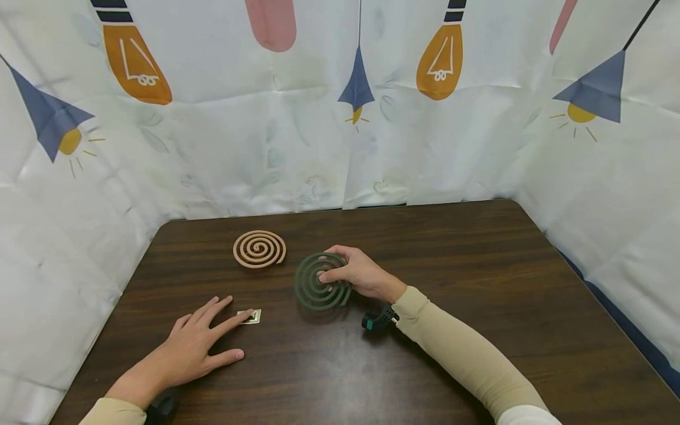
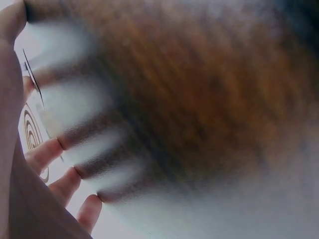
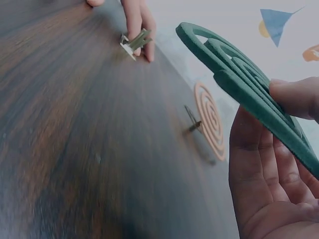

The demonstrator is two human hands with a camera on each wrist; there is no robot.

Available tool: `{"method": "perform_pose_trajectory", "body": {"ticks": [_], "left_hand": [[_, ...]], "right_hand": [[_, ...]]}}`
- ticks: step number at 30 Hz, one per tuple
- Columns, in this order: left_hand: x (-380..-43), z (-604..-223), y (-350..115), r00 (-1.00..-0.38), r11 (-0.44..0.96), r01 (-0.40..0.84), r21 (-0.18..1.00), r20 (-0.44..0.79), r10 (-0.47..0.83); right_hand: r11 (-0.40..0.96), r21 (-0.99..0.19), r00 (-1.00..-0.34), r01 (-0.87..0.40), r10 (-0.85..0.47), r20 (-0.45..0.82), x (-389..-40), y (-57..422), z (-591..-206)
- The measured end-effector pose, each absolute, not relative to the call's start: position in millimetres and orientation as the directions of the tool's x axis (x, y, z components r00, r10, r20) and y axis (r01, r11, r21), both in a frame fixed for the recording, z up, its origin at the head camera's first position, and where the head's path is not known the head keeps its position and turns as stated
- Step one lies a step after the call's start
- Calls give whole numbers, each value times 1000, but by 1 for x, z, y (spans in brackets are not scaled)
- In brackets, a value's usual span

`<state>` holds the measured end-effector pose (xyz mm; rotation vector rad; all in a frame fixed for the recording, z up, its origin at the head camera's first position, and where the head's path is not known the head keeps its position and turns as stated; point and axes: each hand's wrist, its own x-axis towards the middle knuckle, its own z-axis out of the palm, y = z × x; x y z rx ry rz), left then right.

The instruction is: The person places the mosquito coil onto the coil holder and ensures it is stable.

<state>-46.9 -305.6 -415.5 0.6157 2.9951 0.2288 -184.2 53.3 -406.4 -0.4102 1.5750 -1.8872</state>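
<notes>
My right hand (image 1: 366, 274) pinches a green mosquito coil (image 1: 299, 284) above the table, its thumb on the upper face and the fingers beneath. In the right wrist view the coil (image 3: 259, 110) is tilted. Fingers spread, my left hand (image 1: 191, 342) has its index fingertip at a small metal coil stand (image 1: 256, 317), whose raised tab (image 3: 143, 38) shows in the right wrist view. A tan mosquito coil (image 1: 237, 251) sits farther back, left of the green one. From the side, this coil (image 3: 199, 104) is raised on a thin metal stand (image 3: 192, 117).
The dark wood-grain table (image 1: 451, 248) has rounded back corners. A white curtain (image 1: 319, 147) printed with lamps and bulbs hangs behind it and along both sides. Dark straps with a small device (image 1: 376, 320) are on the wrists.
</notes>
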Motion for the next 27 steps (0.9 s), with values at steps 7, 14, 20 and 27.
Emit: {"method": "perform_pose_trajectory", "body": {"ticks": [7, 14, 20, 27], "left_hand": [[-46, -414, -305, -917, 906, 386, 171, -39, 398], [-46, -415, -305, -917, 908, 388, 159, -32, 398], [-46, -415, -305, -918, 909, 386, 159, -33, 396], [-46, -416, -306, -917, 908, 389, 155, -28, 397]], "right_hand": [[-86, -957, -736, 278, -659, -155, -183, 43, -408], [-97, -945, -731, 311, -660, -173, -182, 31, -410], [-91, -946, -726, 313, -665, -176, -181, 22, -411], [-79, -946, -709, 315, -681, -180, -181, 13, -414]]}}
